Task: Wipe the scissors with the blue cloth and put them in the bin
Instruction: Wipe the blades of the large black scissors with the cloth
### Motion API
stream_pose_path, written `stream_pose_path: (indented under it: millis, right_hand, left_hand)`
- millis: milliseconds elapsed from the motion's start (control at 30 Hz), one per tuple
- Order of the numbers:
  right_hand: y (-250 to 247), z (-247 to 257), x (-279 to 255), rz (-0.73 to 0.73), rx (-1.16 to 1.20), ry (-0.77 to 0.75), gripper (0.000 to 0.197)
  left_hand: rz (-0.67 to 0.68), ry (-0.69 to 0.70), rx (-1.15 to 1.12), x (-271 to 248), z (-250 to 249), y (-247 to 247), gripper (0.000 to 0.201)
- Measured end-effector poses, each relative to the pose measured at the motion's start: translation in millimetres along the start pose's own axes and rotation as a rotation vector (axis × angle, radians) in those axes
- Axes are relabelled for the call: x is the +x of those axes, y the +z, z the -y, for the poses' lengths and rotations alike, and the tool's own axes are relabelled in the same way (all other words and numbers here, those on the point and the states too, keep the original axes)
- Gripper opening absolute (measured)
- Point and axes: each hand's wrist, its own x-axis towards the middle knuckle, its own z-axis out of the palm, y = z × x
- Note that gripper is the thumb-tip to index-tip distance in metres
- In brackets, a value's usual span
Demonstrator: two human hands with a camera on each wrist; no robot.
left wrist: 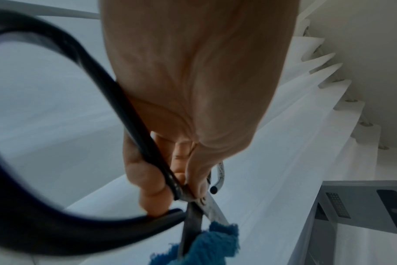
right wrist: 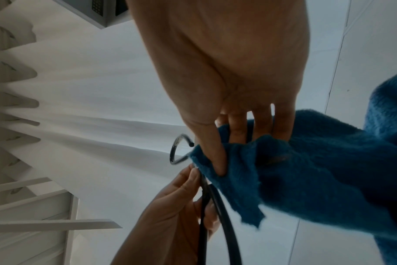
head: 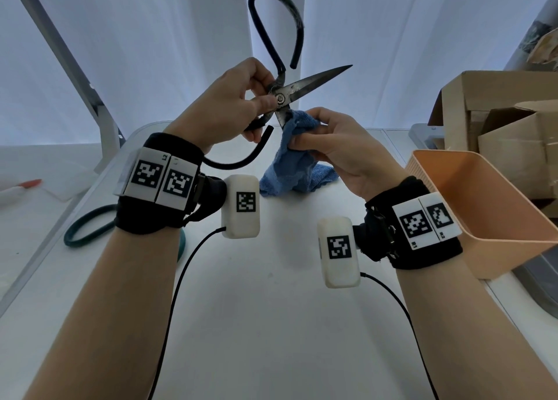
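I see the left hand (head: 229, 103) pinching the scissors (head: 297, 90) at their pivot, held up above the white table (head: 271, 309) with the blades spread apart. The right hand (head: 338, 146) is clamped on the blue cloth (head: 297, 164), bunched around the lower blade, its tail trailing down to the table. The peach bin (head: 471, 206) stands just beside my right wrist.

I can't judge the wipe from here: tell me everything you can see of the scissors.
The scissors are large, with dull, stained metal blades, a bolt pivot and big black loop handles. They are held in the air, blades open. The left hand grips them at the pivot; the right hand holds the blue cloth round the lower blade.
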Motion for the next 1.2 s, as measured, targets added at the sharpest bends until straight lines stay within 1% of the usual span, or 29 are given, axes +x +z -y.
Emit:
stream_pose_path:
  millis: [133,233,333,367,467,533,600,633,800,967,1033,1133,1200]
  right_hand:
    - [3,-1,1,-0.065,0.111,-0.043,0.029]
    - [3,-2,1,-0.058,0.113,-0.049,0.028]
    - [0,-1,0,0.01,0.035,-0.011,0.029]
    - [-2,-2,0,0.026,0.015,0.001,0.029]
    - [0,-2,-1,-0.004,0.035,-0.001,0.028]
    - [2,-2,0,-0.057,0.123,-0.033,0.026]
    - [3,-1,0,-0.093,0.187,-0.054,0.022]
    - [3,-1,1,-0.103,0.185,-0.055,0.021]
    - [-1,2,0,-0.091,0.148,-0.039,0.032]
    - [-2,1,0,-0.05,0.09,-0.006,0.034]
    - [-1,1,1,-0.068,0.116,-0.003,0.033]
    - [2,1,0,-0.125,0.224,-0.035,0.031]
    - [3,2,0,-0.153,0.264,-0.054,0.034]
  left_hand:
    - [0.057,-0.007,-0.008,0,-1,3,0.013]
    - [0.011,0.008,0.007,0,0,3,0.012]
    - [-0.062,-0.007,0.009,1,3,-2,0.012]
    - [-0.069,-0.017,0.0,1,4,-5,0.012]
    - [-0.004,-0.036,-0.005,0,4,-5,0.013]
    - [0.06,-0.024,0.017,-1,2,0,0.014]
    - [0.091,-0.006,0.046,-1,-1,8,0.017]
    - [0.089,0.001,0.054,-1,-2,11,0.018]
    - [0.044,0.021,0.044,1,-4,15,0.017]
    - [-0.047,0.013,-0.002,2,-2,7,0.013]
    - [-0.018,0.0,-0.003,1,-1,6,0.014]
    - [0.063,0.002,0.016,0,-3,14,0.016]
    - [0.07,0.011,0.029,1,-4,18,0.017]
